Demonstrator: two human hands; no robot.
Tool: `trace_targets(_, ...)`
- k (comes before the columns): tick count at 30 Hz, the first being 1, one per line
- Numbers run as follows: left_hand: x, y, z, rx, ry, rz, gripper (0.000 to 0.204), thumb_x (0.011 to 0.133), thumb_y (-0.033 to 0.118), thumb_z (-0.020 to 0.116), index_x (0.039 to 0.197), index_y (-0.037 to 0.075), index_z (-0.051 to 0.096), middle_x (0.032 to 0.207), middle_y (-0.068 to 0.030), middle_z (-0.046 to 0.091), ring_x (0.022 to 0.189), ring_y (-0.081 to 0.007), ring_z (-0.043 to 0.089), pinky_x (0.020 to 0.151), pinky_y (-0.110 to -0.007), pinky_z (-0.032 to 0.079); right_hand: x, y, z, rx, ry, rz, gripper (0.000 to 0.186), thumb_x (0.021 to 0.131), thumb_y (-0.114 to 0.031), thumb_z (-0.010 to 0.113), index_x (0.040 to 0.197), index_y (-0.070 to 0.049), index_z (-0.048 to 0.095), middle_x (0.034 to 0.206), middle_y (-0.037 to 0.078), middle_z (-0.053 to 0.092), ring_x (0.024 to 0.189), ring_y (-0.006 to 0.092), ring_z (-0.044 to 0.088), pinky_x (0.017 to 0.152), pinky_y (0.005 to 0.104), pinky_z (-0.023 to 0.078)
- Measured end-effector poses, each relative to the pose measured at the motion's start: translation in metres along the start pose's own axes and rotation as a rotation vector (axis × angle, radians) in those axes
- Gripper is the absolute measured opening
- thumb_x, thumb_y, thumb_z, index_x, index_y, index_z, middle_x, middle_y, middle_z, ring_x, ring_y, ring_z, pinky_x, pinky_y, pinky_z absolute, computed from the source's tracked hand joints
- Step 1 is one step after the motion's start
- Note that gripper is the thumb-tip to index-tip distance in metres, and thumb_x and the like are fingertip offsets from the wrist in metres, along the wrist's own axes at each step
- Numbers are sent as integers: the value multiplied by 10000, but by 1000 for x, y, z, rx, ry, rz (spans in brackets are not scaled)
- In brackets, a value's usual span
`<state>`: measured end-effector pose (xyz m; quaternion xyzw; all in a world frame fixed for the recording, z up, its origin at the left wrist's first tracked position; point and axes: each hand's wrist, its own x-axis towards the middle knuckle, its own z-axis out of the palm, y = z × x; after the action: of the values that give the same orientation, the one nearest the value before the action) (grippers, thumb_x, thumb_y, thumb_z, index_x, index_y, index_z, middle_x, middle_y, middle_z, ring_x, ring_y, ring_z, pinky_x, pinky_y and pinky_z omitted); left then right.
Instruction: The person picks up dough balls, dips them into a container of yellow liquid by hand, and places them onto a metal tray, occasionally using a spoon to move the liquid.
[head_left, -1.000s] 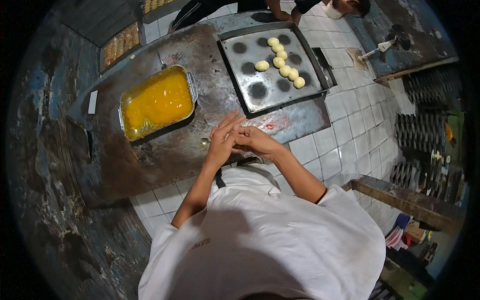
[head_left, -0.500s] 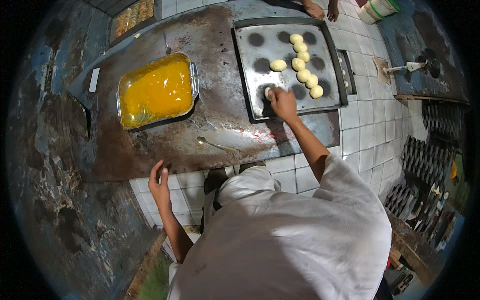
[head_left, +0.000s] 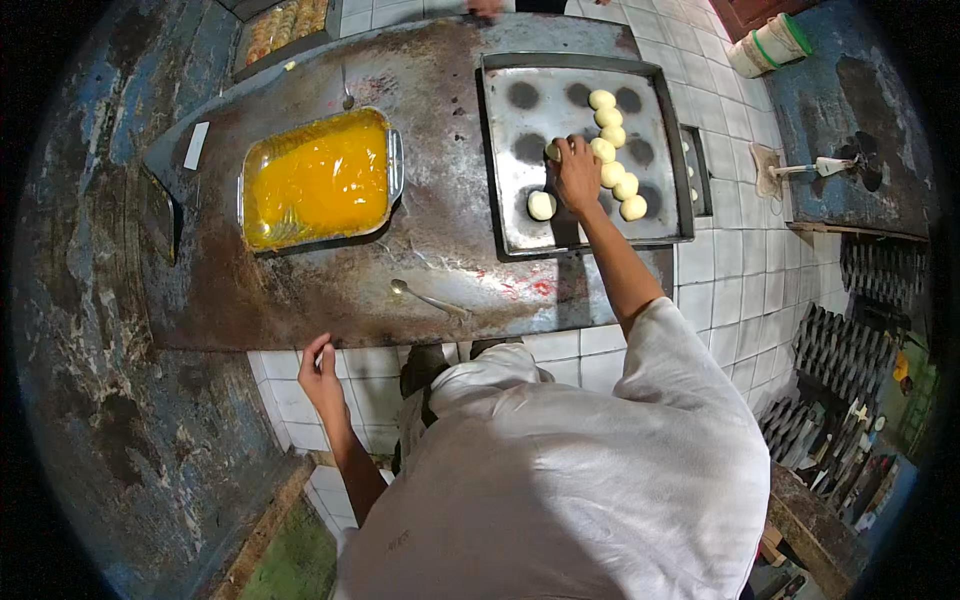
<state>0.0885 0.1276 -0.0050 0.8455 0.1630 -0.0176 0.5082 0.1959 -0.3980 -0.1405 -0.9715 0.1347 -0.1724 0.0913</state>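
On the right of the table lies a square metal baking tray (head_left: 520, 240) with raised sides and dark round marks. My right hand (head_left: 577, 178) reaches over its middle, fingers closed on a pale yellow dough ball (head_left: 553, 152) that they partly cover. A second dough ball (head_left: 541, 205) sits alone nearer the front left corner. Several more dough balls (head_left: 613, 136) form a crooked row to the right of my hand. My left hand (head_left: 320, 375) hangs in front of the table edge, holding nothing, its fingers loosely bent and apart.
A glass dish (head_left: 394, 165) of glossy orange-yellow liquid (head_left: 318, 185), with a brush in it, stands left of the tray. A spoon (head_left: 430, 298) lies in front. Pastries on a tray (head_left: 285, 30), lidded buckets (head_left: 770, 45) and another person's hand (head_left: 485, 8) are farther back.
My right hand has left the front dough ball and moved away from me to the one behind it. My left hand's fingers have drawn closer together. The view has shifted slightly.
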Motion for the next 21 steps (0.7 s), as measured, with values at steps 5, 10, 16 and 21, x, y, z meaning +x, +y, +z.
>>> trace_targets(5,34,57,73,-101,-312,163,211,975,113,651,1133,-19,700,1156,-86,686,1108,-178,617,980,-326,475,16,41,1,577,-287,237,218,907,-88,664,1120,-45,654,1001,91,671,859,220,641,735,362,510)
trace_targets(10,29,136,154,-369,-555,168,285,981,135,672,1222,-17,663,1176,-95,669,1117,-167,621,992,-314,483,-11,-51,-129,1708,-716,562,344,1001,-278,654,1205,-2,629,1031,19,648,877,102,560,796,262,464)
trace_targets(16,27,144,189,-793,-848,-36,317,969,130,701,1237,-15,615,1153,-76,683,994,-124,653,914,-287,507,-54,-161,-169,1885,-572,747,415,1042,-482,532,1068,-85,652,982,8,643,875,143,589,783,311,483)
trace_targets(21,31,114,163,-965,-821,-287,303,1017,149,620,1255,-33,575,1147,-95,675,1046,-161,656,960,-323,515,-88,-234,-99,1024,10,532,329,1012,-289,620,1047,38,617,858,179,675,795,183,650,725,339,502)
